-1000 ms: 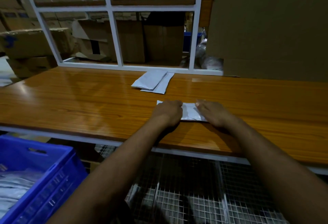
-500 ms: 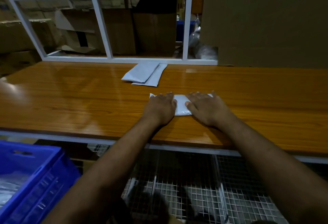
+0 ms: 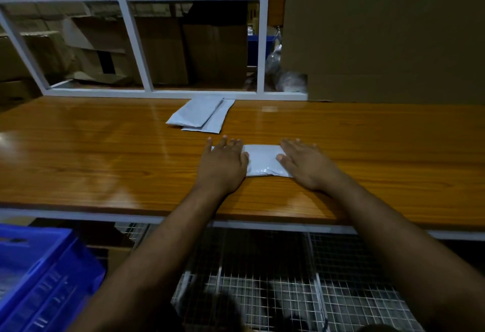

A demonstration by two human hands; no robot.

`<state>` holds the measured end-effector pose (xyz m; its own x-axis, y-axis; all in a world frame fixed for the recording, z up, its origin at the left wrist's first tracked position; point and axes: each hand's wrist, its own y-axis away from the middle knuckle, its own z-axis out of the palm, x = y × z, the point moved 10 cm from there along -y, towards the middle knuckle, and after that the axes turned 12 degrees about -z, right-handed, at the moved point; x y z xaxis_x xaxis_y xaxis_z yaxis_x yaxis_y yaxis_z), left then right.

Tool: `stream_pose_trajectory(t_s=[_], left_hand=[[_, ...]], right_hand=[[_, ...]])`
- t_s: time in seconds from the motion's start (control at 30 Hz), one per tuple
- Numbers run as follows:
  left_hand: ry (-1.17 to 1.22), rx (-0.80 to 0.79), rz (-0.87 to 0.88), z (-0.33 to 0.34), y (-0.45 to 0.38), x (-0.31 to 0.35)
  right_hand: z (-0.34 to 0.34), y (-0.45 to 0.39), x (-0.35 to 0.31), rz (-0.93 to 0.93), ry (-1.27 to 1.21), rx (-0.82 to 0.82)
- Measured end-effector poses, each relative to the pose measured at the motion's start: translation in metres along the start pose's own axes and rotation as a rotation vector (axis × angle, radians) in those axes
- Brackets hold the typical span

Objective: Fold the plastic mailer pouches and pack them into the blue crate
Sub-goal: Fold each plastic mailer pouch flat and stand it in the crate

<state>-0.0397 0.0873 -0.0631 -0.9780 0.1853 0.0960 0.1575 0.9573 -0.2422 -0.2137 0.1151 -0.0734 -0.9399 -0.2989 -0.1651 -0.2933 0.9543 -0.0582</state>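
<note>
Both hands lie flat with straight fingers on a folded pouch [image 3: 263, 159] on the wooden table [image 3: 105, 163]: the left hand [image 3: 223, 163] presses its left end and the right hand [image 3: 304, 163] its right end, leaving the pale middle bare between them. Down at the far left, below the table edge, stands the blue crate [image 3: 39, 274], well apart from the pouch. Two more pouches [image 3: 202, 115] lie overlapping farther back, near a white frame [image 3: 147, 92].
</note>
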Motion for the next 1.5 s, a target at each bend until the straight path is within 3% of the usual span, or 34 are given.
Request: stream_pose_trajectory(t_s=[0.13, 0.27, 0.37, 0.8, 1.07, 1.17, 1.3, 1.4, 1.5], left_hand=[[0.054, 0.165, 0.024, -0.027, -0.001, 0.015], [0.227, 0.02, 0.036, -0.018, -0.005, 0.045], [0.214, -0.152, 0.018, 0.006, -0.003, 0.051], [0.065, -0.176, -0.036, 0.02, -0.009, 0.034], [0.094, -0.332, -0.11, 0.023, -0.006, 0.019], [0.263, -0.299, -0.12, 0.012, -0.003, 0.016], [0.749, -0.11, -0.27, -0.017, -0.006, -0.018], [0.706, 0.019, -0.24, -0.03, -0.004, -0.035], [0.533, -0.02, -0.126, -0.02, -0.002, -0.03]], right_hand=[[0.0, -0.004, -0.004, 0.032, 0.134, -0.051], [0.001, -0.004, -0.002, 0.034, 0.105, -0.045], [0.004, -0.002, 0.003, 0.015, -0.012, -0.049], [0.006, -0.004, 0.007, 0.027, 0.06, -0.027], [0.008, -0.003, 0.007, 0.036, 0.054, -0.035], [0.006, -0.001, 0.006, 0.04, -0.012, -0.043], [-0.01, -0.005, 0.005, 0.051, -0.063, -0.029], [-0.031, -0.019, -0.018, -0.012, -0.155, 0.16], [-0.019, -0.03, -0.05, -0.131, -0.335, 0.19]])
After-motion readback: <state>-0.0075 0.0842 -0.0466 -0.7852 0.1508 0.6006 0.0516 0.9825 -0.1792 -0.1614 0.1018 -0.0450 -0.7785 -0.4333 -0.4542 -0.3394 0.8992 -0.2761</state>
